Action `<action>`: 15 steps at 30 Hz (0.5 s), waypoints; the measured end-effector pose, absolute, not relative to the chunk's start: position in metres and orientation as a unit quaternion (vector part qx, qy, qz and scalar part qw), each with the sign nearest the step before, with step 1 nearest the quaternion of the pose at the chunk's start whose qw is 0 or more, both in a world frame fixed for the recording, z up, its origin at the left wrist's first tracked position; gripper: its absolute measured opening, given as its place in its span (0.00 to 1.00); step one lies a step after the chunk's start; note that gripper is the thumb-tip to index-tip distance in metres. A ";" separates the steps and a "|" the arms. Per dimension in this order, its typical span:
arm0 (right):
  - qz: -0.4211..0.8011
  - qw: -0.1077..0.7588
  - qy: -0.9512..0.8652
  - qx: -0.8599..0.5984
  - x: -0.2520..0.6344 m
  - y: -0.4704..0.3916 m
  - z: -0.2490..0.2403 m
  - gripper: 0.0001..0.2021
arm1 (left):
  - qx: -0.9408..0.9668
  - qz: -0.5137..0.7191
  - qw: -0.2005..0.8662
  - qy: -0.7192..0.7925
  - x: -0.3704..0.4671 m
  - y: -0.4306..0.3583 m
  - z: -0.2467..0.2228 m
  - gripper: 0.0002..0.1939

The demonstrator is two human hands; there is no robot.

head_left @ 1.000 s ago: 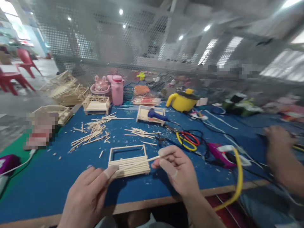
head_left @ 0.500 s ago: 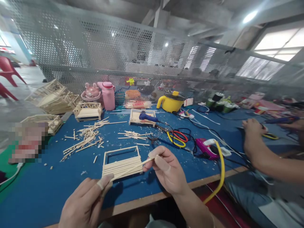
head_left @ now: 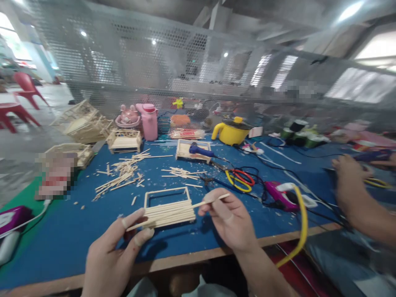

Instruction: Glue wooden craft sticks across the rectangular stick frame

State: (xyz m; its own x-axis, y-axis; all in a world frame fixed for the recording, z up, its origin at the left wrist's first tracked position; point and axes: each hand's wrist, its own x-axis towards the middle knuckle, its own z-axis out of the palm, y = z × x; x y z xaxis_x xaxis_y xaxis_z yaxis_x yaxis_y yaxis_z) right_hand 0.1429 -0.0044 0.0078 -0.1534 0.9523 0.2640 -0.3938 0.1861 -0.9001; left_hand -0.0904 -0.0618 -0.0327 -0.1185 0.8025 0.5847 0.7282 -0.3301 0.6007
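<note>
We slant the stick gently up rightward, centre frame. Our right hand clamps it between fingers; our left hand keeps fingers apart around its lower end.

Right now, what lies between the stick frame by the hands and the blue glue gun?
Loose sticks on the blue tabletop, then the near edge of the wooden tray under the glue gun, in the head view.

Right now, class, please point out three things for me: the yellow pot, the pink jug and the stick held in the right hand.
Yellow pot (head_left: 232, 135): head view, side of its body.
Pink jug (head_left: 150, 126): head view, its body.
Stick (head_left: 198, 204): head view, its shaft.
</note>
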 end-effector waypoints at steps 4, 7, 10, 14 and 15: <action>0.530 0.601 -0.518 -0.299 0.148 0.003 0.003 0.06 | 0.611 0.522 0.139 0.579 -0.085 -0.062 -0.024 0.09; 0.501 0.604 -0.539 -0.306 0.150 0.008 -0.005 0.05 | 0.579 0.562 0.161 0.569 -0.080 -0.063 -0.019 0.08; 0.490 0.607 -0.537 -0.321 0.150 0.011 -0.009 0.06 | 0.562 0.580 0.180 0.561 -0.077 -0.065 -0.019 0.08; 0.504 0.605 -0.516 -0.337 0.152 0.016 -0.010 0.06 | 0.570 0.580 0.230 0.535 -0.077 -0.065 -0.024 0.10; 0.508 0.604 -0.513 -0.338 0.153 0.017 -0.010 0.06 | 0.569 0.580 0.240 0.532 -0.077 -0.065 -0.025 0.11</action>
